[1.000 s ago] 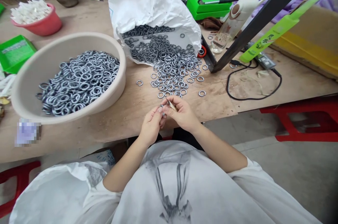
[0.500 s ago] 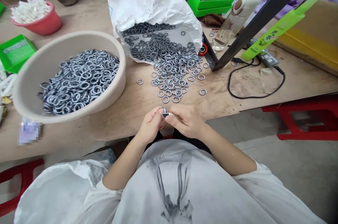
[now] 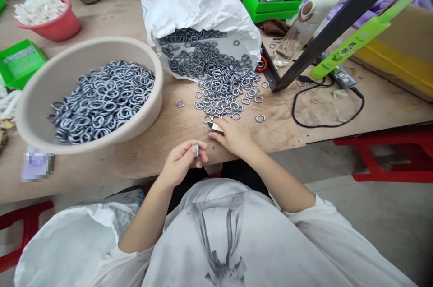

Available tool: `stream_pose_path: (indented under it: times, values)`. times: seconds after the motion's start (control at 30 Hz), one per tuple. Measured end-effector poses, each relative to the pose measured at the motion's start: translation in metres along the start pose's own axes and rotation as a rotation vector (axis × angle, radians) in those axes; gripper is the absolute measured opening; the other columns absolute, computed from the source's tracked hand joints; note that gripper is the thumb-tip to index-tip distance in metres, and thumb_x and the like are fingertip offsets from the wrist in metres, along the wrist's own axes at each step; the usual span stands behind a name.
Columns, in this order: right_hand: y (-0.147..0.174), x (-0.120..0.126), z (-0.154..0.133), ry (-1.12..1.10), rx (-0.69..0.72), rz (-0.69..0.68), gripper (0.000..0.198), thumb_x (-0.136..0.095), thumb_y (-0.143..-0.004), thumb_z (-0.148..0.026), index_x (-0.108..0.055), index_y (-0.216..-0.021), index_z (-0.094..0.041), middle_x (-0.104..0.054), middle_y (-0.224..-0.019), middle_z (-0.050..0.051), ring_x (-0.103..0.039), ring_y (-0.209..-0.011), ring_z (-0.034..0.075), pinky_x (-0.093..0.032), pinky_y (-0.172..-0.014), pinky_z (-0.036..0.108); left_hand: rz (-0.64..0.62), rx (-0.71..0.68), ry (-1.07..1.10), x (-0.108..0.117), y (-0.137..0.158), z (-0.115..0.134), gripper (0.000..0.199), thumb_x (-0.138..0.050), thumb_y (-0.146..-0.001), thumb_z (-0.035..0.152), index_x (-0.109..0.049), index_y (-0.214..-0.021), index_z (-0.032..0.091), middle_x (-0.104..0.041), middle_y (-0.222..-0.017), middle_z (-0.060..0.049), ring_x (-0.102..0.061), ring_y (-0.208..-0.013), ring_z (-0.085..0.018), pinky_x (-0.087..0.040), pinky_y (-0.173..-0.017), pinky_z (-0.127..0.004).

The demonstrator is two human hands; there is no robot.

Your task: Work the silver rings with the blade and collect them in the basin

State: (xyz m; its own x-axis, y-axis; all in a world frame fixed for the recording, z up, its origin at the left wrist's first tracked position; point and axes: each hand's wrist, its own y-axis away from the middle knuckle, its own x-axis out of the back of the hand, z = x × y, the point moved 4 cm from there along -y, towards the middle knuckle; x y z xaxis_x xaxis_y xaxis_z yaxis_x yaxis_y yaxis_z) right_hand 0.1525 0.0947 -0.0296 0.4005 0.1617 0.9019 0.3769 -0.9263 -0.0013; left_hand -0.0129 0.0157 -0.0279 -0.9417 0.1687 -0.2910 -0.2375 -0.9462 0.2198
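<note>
A grey ring [image 3: 197, 150] is pinched between the thumb and fingers of my left hand [image 3: 184, 158], just over the table's front edge. My right hand [image 3: 234, 137] grips a small tool with a pale handle and dark end [image 3: 216, 127]; its exact kind is hard to make out. That hand reaches to the near side of a heap of loose grey rings [image 3: 223, 97], its fingers at the closest ones. The rings spill out of a white sack [image 3: 199, 2] lying on its side. To the left, a large beige basin [image 3: 154, 111] holds a pile of similar rings.
A black metal bar [image 3: 314, 34] slants up on the right, beside a bottle [image 3: 301, 20], a lime-green tube [image 3: 352, 43] and a looped black cable [image 3: 294, 111]. Green trays [image 3: 270, 16] stand behind; a red bowl [image 3: 61, 27] of white pieces sits at back left.
My hands have come apart. The left moved left and slightly down with a ring; the right moved forward to the heap, still holding the small tool.
</note>
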Motion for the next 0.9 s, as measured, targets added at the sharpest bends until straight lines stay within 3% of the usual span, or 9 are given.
stream_pose_path:
  times: [0.07,0.13,0.23,0.33,0.43,0.5,0.63,0.73,0.9]
  values:
    - [-0.006,-0.002,-0.004,0.080,-0.017,-0.028,0.029,-0.059,-0.093,-0.040,-0.068,-0.113,-0.022,-0.066,-0.115,0.012,-0.062,-0.089,0.025,-0.036,-0.066,0.031,0.137,0.015,0.055,0.012,-0.004,0.001,0.033,-0.071,-0.079,0.037,-0.068,-0.103,0.016,-0.069,-0.074,-0.004,-0.054,-0.053,-0.010,-0.046,-0.055,-0.024]
    - [-0.011,-0.002,-0.006,0.022,-0.038,-0.013,0.022,-0.058,-0.094,-0.034,-0.069,-0.106,-0.020,-0.066,-0.112,0.013,-0.061,-0.089,0.025,-0.037,-0.068,0.031,0.257,0.035,0.100,0.020,-0.008,0.002,0.028,-0.071,-0.071,0.029,-0.068,-0.096,0.015,-0.069,-0.075,-0.003,-0.056,-0.053,-0.010,-0.050,-0.056,-0.025]
    - [-0.011,0.000,-0.009,-0.431,-0.027,-0.013,0.024,-0.055,-0.094,-0.038,-0.065,-0.086,-0.017,-0.066,-0.089,0.007,-0.058,-0.079,0.020,-0.040,-0.070,0.030,0.328,0.058,0.142,0.019,-0.014,0.000,0.020,-0.067,-0.070,0.032,-0.065,-0.079,0.015,-0.062,-0.067,-0.001,-0.050,-0.048,-0.009,-0.046,-0.048,-0.024]
    - [-0.002,-0.002,-0.019,-1.010,0.008,-0.120,0.040,-0.055,-0.090,-0.056,-0.059,-0.076,-0.019,-0.060,-0.071,0.000,-0.054,-0.071,0.016,-0.043,-0.071,0.029,0.333,-0.036,0.026,0.009,-0.019,0.000,0.031,-0.065,-0.079,0.047,-0.063,-0.077,0.016,-0.053,-0.061,0.002,-0.041,-0.046,-0.008,-0.036,-0.044,-0.022]
    - [0.012,-0.002,-0.030,-1.225,-0.006,-0.137,0.046,-0.060,-0.084,-0.065,-0.056,-0.074,-0.020,-0.055,-0.068,-0.002,-0.052,-0.068,0.014,-0.044,-0.069,0.028,0.289,-0.166,-0.206,-0.007,-0.021,0.000,0.042,-0.067,-0.081,0.057,-0.062,-0.070,0.017,-0.051,-0.062,0.001,-0.044,-0.057,-0.010,-0.036,-0.051,-0.022]
    - [0.020,0.000,-0.033,-1.186,-0.015,-0.067,0.043,-0.064,-0.083,-0.063,-0.056,-0.078,-0.021,-0.054,-0.071,-0.003,-0.051,-0.068,0.013,-0.044,-0.068,0.027,0.254,-0.175,-0.193,-0.016,-0.020,-0.003,0.048,-0.065,-0.081,0.062,-0.058,-0.066,0.017,-0.046,-0.059,0.002,-0.041,-0.056,-0.010,-0.034,-0.051,-0.022]
    - [0.027,0.005,-0.032,-1.009,0.037,0.048,0.039,-0.069,-0.082,-0.059,-0.059,-0.095,-0.023,-0.060,-0.084,-0.001,-0.055,-0.076,0.015,-0.044,-0.071,0.028,0.213,-0.043,0.073,-0.028,-0.019,-0.009,0.051,-0.065,-0.081,0.063,-0.048,-0.062,0.019,-0.032,-0.050,0.006,-0.026,-0.043,-0.007,-0.023,-0.041,-0.021]
    - [0.028,0.010,-0.027,-0.928,0.051,0.080,0.044,-0.049,-0.092,-0.065,-0.058,-0.088,-0.023,-0.058,-0.076,0.000,-0.053,-0.071,0.016,-0.041,-0.067,0.029,0.177,0.036,0.189,-0.034,-0.017,-0.005,0.051,-0.064,-0.082,0.060,-0.043,-0.060,0.019,-0.033,-0.051,0.006,-0.026,-0.041,-0.005,-0.023,-0.039,-0.020]
    - [0.039,0.022,-0.036,-0.487,0.264,0.149,0.047,-0.037,-0.099,-0.057,-0.052,-0.072,-0.021,-0.053,-0.070,0.002,-0.046,-0.066,0.016,-0.030,-0.062,0.030,0.251,0.102,0.322,-0.035,-0.014,-0.002,0.051,-0.067,-0.081,0.056,-0.039,-0.061,0.019,-0.032,-0.050,0.007,-0.027,-0.040,-0.004,-0.022,-0.039,-0.018]
